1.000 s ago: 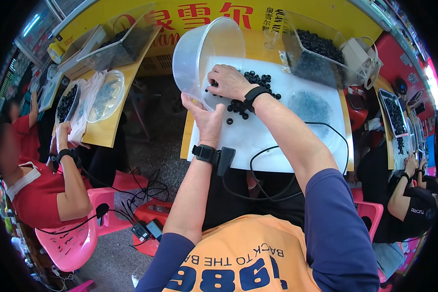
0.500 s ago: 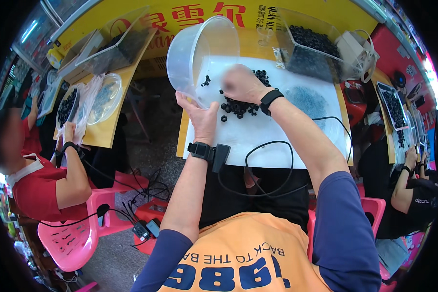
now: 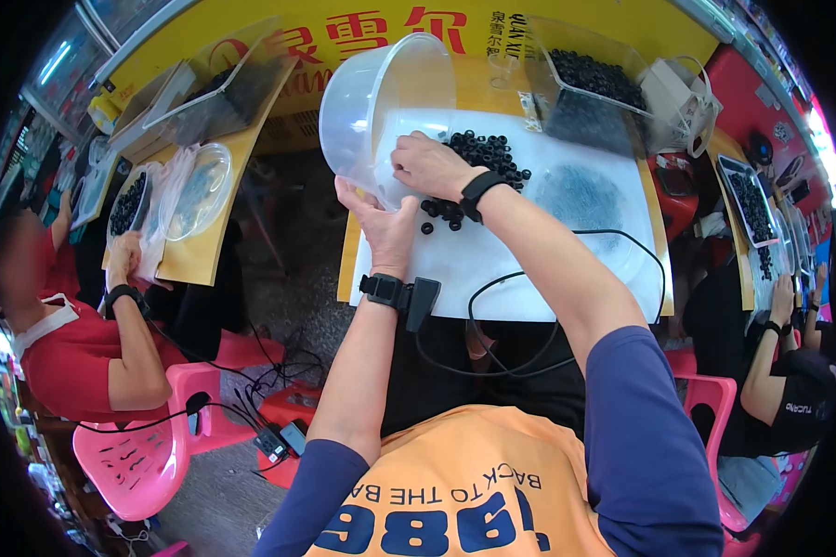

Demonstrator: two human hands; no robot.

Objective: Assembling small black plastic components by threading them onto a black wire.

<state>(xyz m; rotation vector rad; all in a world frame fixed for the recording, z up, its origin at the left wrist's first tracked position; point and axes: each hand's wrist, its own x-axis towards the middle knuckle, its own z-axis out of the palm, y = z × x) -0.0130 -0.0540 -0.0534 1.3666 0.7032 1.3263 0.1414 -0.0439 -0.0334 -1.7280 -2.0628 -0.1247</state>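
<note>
A clear plastic tub (image 3: pixel 348 102) is tilted on its side, its mouth facing right over the white sheet (image 3: pixel 506 278). My left hand (image 3: pixel 381 223) is closed on the tub's near rim. At that mouth, my right hand (image 3: pixel 432 167) reaches in from the right with its fingers bent downward. What those fingertips hold, if anything, is hidden. Small black ring-like pieces (image 3: pixel 488 153) lie heaped behind my right hand and wrist, and a few more show in front of it. One loose black piece (image 3: pixel 426 227) rests nearer to me.
A clear round lid or tray (image 3: pixel 581 209) lies on the sheet's right side. Behind stands a clear bin (image 3: pixel 594 88) of black pieces. A black cable (image 3: pixel 557 278) loops across the front. A person in red (image 3: pixel 102 353) sits left; another person (image 3: pixel 780 381) works at right.
My right hand has moved left from the heap to the tub's mouth, uncovering more black pieces. The tub and my left hand have hardly moved.
</note>
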